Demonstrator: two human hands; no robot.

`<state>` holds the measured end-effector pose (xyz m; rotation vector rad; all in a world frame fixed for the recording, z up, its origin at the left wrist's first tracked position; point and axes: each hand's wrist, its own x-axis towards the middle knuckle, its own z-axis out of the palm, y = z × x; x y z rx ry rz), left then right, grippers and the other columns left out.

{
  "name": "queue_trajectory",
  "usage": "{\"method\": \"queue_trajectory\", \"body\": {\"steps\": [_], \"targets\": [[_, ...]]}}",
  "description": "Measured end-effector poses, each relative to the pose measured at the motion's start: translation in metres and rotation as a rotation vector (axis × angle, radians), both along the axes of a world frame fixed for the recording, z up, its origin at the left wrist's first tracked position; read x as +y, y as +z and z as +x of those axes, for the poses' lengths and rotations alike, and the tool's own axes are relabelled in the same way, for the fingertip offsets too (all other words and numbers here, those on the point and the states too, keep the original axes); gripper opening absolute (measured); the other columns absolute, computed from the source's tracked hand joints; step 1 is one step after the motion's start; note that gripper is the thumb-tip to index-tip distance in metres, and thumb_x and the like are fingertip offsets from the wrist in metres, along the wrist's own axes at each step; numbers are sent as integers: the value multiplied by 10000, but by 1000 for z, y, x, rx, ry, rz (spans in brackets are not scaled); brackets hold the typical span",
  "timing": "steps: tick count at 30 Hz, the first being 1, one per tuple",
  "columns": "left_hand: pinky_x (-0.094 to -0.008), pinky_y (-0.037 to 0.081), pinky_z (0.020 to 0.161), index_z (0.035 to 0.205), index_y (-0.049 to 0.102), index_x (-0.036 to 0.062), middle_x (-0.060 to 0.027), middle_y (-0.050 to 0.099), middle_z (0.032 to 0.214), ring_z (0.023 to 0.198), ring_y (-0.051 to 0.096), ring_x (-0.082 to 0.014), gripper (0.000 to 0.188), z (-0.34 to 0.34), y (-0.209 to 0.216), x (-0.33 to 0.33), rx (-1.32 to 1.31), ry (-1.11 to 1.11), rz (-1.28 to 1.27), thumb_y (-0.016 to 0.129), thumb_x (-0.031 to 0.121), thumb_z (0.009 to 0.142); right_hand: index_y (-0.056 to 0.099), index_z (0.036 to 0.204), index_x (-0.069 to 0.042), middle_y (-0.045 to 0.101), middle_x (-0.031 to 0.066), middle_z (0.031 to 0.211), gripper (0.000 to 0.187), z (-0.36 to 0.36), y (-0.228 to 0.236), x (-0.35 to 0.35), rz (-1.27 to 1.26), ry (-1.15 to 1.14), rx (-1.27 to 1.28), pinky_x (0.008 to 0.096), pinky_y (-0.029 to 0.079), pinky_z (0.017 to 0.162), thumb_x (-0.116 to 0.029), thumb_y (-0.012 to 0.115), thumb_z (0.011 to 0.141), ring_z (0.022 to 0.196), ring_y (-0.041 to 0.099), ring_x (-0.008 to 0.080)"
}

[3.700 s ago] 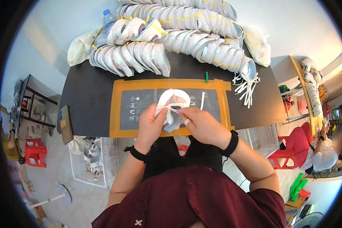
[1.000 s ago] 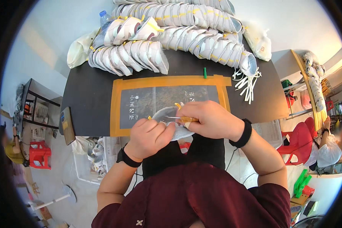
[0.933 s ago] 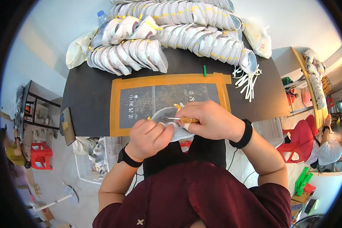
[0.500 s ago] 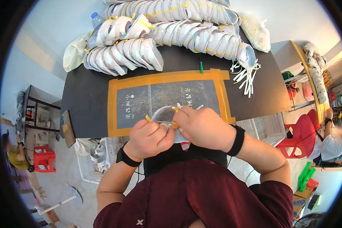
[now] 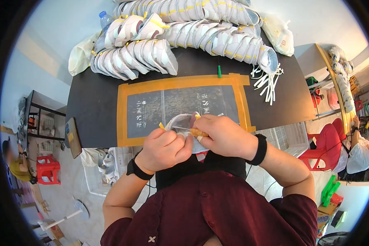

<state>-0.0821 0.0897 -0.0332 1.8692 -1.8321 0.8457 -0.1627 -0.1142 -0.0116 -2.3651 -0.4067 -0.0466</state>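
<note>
In the head view, the pale shoe piece [image 5: 178,120] is between the two hands, by the near edge of the table [image 5: 93,112], and I cannot tell if it touches the table. The left hand [image 5: 166,146] has its fingers curled tight on the near left side of the shoe piece, but the tips are hidden. The right hand [image 5: 229,137] has its fingers closed around the brown handle of a thin tool [image 5: 199,132], and its metal part points left, across the shoe piece toward the left hand. To do this well, I think the left hand should hold the piece firm so it does not slip or fold. The right hand should push or pull gently, in small moves, so the cloth does not rip. It would be wise to keep the left fingers out of the way of the tip, because it may be sharp
</note>
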Motion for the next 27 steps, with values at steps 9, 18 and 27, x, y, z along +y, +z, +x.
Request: {"method": "queue_trajectory", "body": {"steps": [9,18,27], "targets": [[-246,347,561,813,635,157,63,504,703,664,485,-91,140,5,2,-2,7,-19,60,651,156,674,575,1015,-35,573,137,896,272,3,-5,7,-227,-68,-195,397,531,594,-133,650,773,710,621,307],[-263,374,573,926,630,145,46,521,770,686,502,-115,260,3,15,0,22,-14,115,661,152,668,569,937,-14,590,149,860,191,40,14,-15,109,-200,-255,389,492,679,-78,633,769,772,602,329],[-259,378,580,929,629,132,38,527,787,704,510,-114,251,2,9,-4,53,4,102,641,146,678,587,1023,-5,619,181,951,260,40,18,-15,252,-177,-128,405,501,744,-70,597,771,856,619,373]]}}
